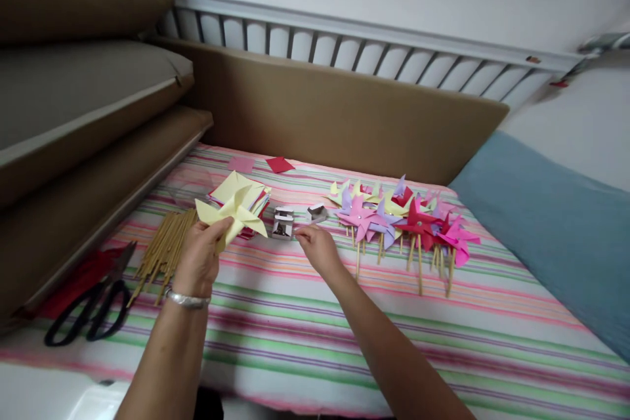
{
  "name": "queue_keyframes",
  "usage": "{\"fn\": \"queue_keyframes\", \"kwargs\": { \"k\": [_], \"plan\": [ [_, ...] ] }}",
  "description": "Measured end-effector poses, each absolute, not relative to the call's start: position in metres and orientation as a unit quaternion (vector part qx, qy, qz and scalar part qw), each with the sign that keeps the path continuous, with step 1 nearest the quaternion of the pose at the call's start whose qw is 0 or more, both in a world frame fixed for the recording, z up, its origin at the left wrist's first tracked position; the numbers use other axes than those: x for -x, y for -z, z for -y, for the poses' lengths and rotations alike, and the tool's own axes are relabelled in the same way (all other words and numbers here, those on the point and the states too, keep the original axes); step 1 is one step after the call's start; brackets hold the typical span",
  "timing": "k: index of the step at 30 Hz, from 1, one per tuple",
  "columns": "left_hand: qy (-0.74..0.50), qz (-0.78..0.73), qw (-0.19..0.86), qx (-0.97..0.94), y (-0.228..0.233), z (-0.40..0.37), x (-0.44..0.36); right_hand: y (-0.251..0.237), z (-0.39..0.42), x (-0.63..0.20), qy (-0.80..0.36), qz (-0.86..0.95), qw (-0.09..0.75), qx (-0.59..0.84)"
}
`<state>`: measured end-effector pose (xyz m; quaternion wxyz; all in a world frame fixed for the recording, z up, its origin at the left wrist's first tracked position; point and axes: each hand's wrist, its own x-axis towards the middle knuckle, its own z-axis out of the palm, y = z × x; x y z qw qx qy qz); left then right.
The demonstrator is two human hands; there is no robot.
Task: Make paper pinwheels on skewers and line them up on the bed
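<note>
A pale yellow paper pinwheel (239,213) with folded blades is pinched in my left hand (199,256), held above a stack of coloured paper sheets (231,187). My right hand (317,246) is closed, with thumb and fingertips pressed together beside a small open box (283,223) of tiny dark items. Whatever those fingertips hold is too small to make out. Just behind the hand sits another small box part (316,212). To the right lie several finished pinwheels (361,216) on sticks, in pink, red, purple and yellow.
Left of the paper lies a bundle of wooden sticks (165,246), with black-handled scissors (96,305) and a red bag (81,282) nearby. A pink sheet (241,165) and a red sheet (279,165) lie farther back. Stacked cushions (88,92) rise at the left; a brown panel (319,111) stands behind the striped cloth (305,328).
</note>
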<state>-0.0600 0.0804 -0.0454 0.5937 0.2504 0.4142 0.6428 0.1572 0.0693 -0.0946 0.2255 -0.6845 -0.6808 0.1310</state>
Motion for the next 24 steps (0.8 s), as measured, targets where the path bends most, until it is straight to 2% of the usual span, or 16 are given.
{"fn": "queue_keyframes", "kwargs": {
  "k": [7, 11, 17, 24],
  "plan": [
    [-0.623, -0.388, 0.641, -0.225, 0.054, -0.086, 0.06, 0.098, -0.135, -0.112, -0.134, 0.678, 0.019, 0.723],
    [-0.619, -0.385, 0.649, -0.219, 0.055, -0.088, 0.064, 0.099, -0.153, -0.099, -0.147, 0.65, -0.049, 0.744],
    [-0.617, -0.385, 0.649, -0.222, 0.054, -0.087, 0.066, 0.102, -0.151, -0.098, -0.156, 0.637, -0.071, 0.752],
    [-0.603, -0.373, 0.661, -0.246, 0.056, -0.083, 0.059, 0.093, -0.138, -0.102, -0.148, 0.664, -0.035, 0.732]
  ]
}}
